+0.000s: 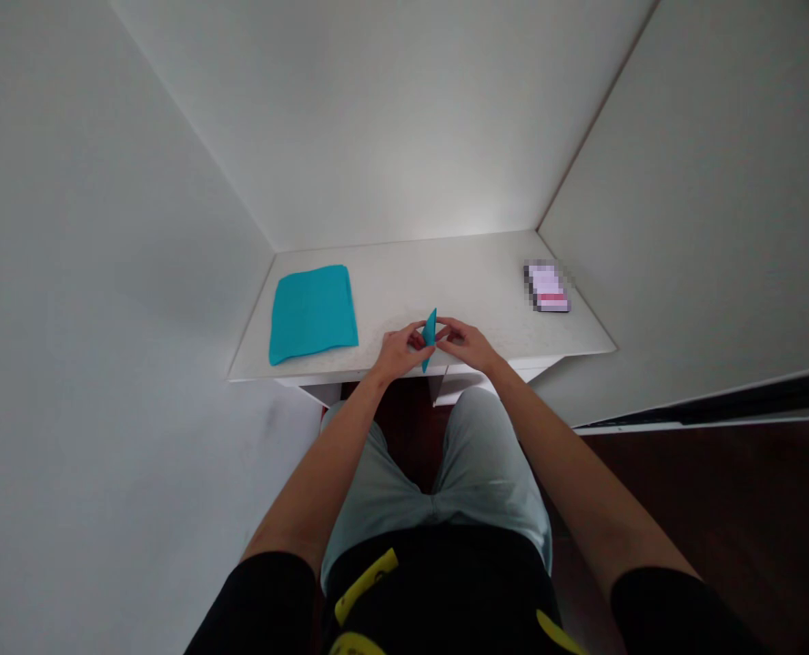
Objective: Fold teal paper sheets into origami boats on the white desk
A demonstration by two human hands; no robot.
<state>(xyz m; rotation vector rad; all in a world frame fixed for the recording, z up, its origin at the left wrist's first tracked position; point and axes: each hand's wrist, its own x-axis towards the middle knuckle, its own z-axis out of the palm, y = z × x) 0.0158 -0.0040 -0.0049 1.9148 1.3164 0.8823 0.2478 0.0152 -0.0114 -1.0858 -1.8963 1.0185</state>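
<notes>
A small folded piece of turquoise paper, narrow and pointed at both ends, stands on edge between my hands near the desk's front edge. My left hand grips it from the left, thumb toward me and fingers curled. From the right, my right hand pinches the same piece, its index finger near the upper part and its thumb lower down. The inner folds of the paper are too small to make out. Left of my hands, a flat stack of turquoise sheets lies on the desk.
The white desk fits between walls on the left, back and right. A phone with a blurred-out screen lies at its right end. Below the front edge a white drawer or shelf shows above my knees.
</notes>
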